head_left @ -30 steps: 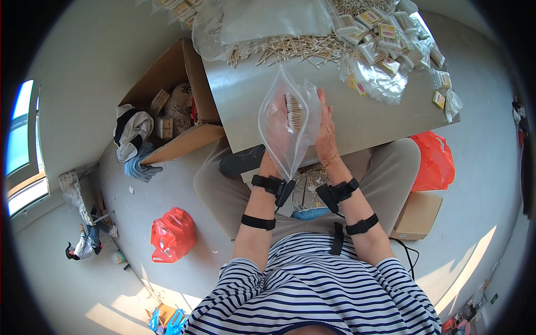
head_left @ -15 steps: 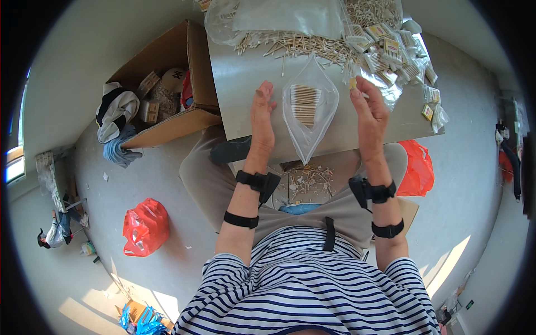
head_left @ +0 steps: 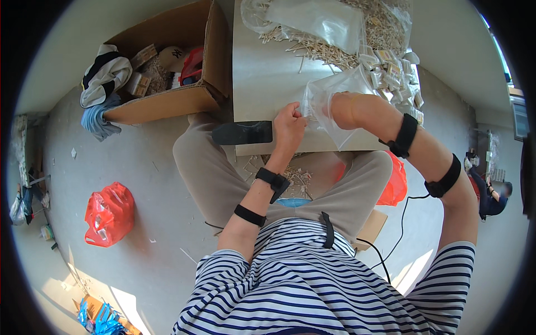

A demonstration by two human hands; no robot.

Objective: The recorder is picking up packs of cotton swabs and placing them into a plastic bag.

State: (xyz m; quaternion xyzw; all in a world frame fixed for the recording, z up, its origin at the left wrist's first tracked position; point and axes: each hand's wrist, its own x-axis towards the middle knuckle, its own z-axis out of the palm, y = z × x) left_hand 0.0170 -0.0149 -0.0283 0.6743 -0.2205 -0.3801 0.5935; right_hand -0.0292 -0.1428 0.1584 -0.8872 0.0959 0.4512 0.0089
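A clear plastic bag (head_left: 343,135) with a bundle of cotton swabs (head_left: 310,106) inside is held just over the metal table. My left hand (head_left: 291,123) is closed, its fingertips pinching the bag's left end by the swabs. From the right, my right hand (head_left: 349,109) bends over the middle of the bag, curled around the film; its fingertips are hidden underneath. A thin yellow band (head_left: 353,108) shows around the right hand. Film of the bag spreads out above and below that hand.
Loose cotton swabs (head_left: 312,49) heap at the table's (head_left: 254,84) far side, with clear film (head_left: 318,22) over them. Several small swab packs (head_left: 391,75) pile at the right. A cardboard box (head_left: 162,109) stands left, a red bag (head_left: 110,214) on the floor. A dark flat object (head_left: 243,133) juts from the table's edge.
My right hand has swung left from the table's right side onto the bag. My left hand has closed on the bag's end. The bag has turned sideways, and the view has shifted.
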